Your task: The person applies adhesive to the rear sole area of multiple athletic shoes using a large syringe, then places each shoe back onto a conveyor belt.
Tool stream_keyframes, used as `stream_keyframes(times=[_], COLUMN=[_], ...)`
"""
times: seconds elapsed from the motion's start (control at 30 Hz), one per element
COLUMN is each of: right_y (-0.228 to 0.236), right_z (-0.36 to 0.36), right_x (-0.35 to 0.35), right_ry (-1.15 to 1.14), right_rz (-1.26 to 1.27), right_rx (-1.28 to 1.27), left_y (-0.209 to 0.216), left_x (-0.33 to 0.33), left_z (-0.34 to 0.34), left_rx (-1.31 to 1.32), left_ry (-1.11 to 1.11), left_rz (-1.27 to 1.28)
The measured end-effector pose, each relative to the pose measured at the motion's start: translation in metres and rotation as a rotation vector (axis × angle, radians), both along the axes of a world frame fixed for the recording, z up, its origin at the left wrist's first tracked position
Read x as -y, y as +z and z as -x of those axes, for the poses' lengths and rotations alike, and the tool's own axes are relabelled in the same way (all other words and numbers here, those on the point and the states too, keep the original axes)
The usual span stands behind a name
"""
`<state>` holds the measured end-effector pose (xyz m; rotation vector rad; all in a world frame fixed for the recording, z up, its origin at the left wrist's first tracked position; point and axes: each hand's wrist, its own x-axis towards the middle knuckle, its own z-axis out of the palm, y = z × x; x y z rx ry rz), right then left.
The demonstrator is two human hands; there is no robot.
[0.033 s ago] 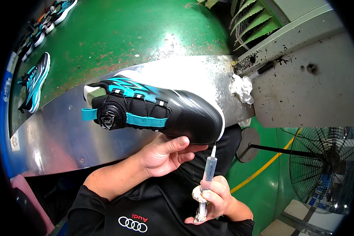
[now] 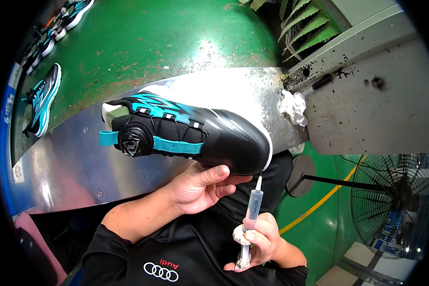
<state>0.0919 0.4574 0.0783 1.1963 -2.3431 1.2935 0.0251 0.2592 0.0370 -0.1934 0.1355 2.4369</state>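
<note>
A black and turquoise sports shoe (image 2: 190,128) with a white sole and a round black lacing dial lies tilted on its side over the metal ledge. Its toe points right. My left hand (image 2: 202,188) grips it from below near the toe, thumb on the near side and fingers partly hidden under it. In my right hand (image 2: 264,240) is a clear syringe (image 2: 254,207), wrapped with whitish material around its finger grip and plunger end. The syringe points up, and its thin needle tip meets the sole edge at the toe; exact contact is too small to tell.
A metal ledge (image 2: 76,162) borders a green surface (image 2: 152,43), where another shoe (image 2: 43,100) and several more stand at left. Crumpled white tissue (image 2: 294,107) and a black-ended pen-like tool (image 2: 319,85) lie by a stained grey panel (image 2: 381,105). A black fan (image 2: 395,205) stands right.
</note>
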Motion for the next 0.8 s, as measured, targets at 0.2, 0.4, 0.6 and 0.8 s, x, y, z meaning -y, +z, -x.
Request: stream_keyframes(times=[0.2, 0.4, 0.6, 0.8], right_y=[-0.001, 0.0, -0.006, -0.013], right_z=[-0.001, -0.003, -0.002, -0.023], right_x=[0.0, -0.001, -0.005, -0.008], right_ry=[-0.001, -0.017, -0.013, -0.068], right_rz=[-0.001, -0.005, 0.044, 0.176], right_rx=[0.003, -0.002, 0.021, -0.188], left_y=[0.001, 0.001, -0.003, -0.014], left_x=[0.001, -0.002, -0.006, 0.001], left_z=[-0.001, 0.0, 0.002, -0.001], left_rx=[0.006, 0.007, -0.045, -0.004], left_ry=[0.004, 0.006, -0.02, -0.016], left_rz=[0.022, 0.042, 0.117, -0.005])
